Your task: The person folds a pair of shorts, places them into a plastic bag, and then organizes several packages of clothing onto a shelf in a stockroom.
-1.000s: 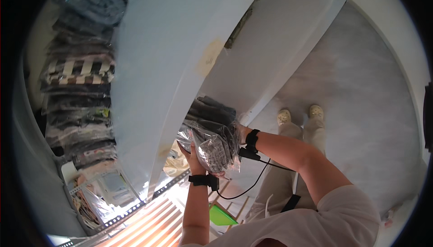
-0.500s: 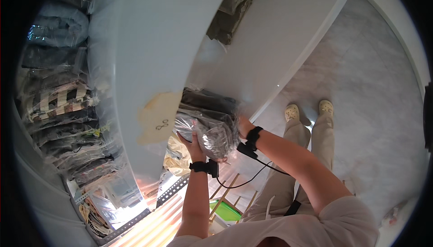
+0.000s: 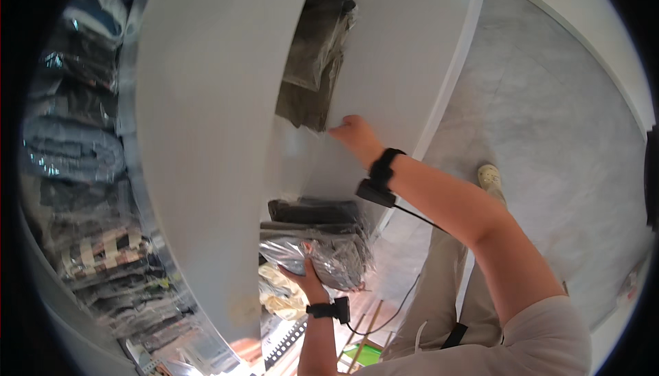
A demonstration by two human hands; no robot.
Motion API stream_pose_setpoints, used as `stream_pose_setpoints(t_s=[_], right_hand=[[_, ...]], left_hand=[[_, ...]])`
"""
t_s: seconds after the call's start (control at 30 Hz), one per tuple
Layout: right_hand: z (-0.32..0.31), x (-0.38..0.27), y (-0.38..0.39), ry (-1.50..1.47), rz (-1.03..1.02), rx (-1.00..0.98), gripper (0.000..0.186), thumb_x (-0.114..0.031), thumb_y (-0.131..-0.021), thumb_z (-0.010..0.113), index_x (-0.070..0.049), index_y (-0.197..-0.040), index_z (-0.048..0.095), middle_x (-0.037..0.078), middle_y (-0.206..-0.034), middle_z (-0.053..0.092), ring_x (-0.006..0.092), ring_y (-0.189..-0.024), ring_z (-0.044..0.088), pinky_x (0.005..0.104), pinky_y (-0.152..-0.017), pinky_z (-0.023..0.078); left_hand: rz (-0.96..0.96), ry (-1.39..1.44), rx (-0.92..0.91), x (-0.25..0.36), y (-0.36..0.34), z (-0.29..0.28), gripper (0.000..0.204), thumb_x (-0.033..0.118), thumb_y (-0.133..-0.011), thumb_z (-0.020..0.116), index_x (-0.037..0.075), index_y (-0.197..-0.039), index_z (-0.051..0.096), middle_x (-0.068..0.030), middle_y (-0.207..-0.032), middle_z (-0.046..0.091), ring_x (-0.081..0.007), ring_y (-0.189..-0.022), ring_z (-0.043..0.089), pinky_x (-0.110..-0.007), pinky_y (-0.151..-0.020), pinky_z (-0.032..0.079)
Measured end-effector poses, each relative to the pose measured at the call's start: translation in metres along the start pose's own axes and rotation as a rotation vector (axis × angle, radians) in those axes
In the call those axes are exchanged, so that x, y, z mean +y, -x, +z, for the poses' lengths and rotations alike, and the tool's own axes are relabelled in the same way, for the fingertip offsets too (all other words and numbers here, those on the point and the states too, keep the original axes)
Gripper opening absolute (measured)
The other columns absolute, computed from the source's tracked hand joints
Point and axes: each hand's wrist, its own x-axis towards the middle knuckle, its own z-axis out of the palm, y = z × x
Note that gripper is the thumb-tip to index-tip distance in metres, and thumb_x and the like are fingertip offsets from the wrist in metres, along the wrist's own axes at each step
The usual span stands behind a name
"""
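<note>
White shelf board (image 3: 206,136); grey marbled floor (image 3: 549,136) below.

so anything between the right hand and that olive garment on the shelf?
Nothing visible. The right hand is at the lower edge of the olive bagged garment, with no object between them. The left hand supports the stack of bagged clothes lower down.

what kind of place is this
Probably a clothing stockroom or warehouse: white shelving with rows of bagged folded garments, and the left hand under a stack of plastic-wrapped clothes.
</note>
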Motion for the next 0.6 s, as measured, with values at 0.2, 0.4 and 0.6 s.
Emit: stream_pose_setpoints(t_s=[0.2,0.4,0.6], right_hand=[[0.052,-0.036,-0.03,-0.147,0.234,0.019,0.041,-0.033,-0.074,0.071,0.006,-0.072,0.061,0.012,-0.066,0.061,0.0225,-0.061,0.057,0.038,-0.058,0.042],[0.028,-0.022,-0.024,-0.262,0.186,-0.048,0.036,-0.027,-0.084,0.061,0.005,-0.099,0.055,0.017,-0.087,0.062,0.0294,-0.068,0.062,0.04,-0.061,0.049],[-0.06,-0.037,0.012,-0.507,0.269,-0.018,0.032,-0.024,-0.089,0.055,0.001,-0.108,0.048,0.012,-0.089,0.06,0.0205,-0.068,0.063,0.0298,-0.053,0.052]], left_hand=[[-0.057,0.145,-0.044,0.023,0.013,0.008,0.084,0.016,-0.088,0.057,0.012,-0.144,-0.005,-0.0175,-0.142,0.022,-0.0277,-0.125,0.031,-0.037,-0.105,0.024],[-0.056,0.151,-0.038,0.001,0.006,0.0,0.087,0.017,-0.087,0.059,0.011,-0.144,-0.005,-0.0167,-0.143,0.021,-0.0267,-0.124,0.031,-0.036,-0.105,0.024],[0.029,-0.125,-0.022,-0.015,-0.014,-0.026,0.084,0.03,-0.089,0.057,0.013,-0.145,-0.003,-0.0142,-0.145,0.017,-0.0249,-0.126,0.03,-0.034,-0.104,0.027]])
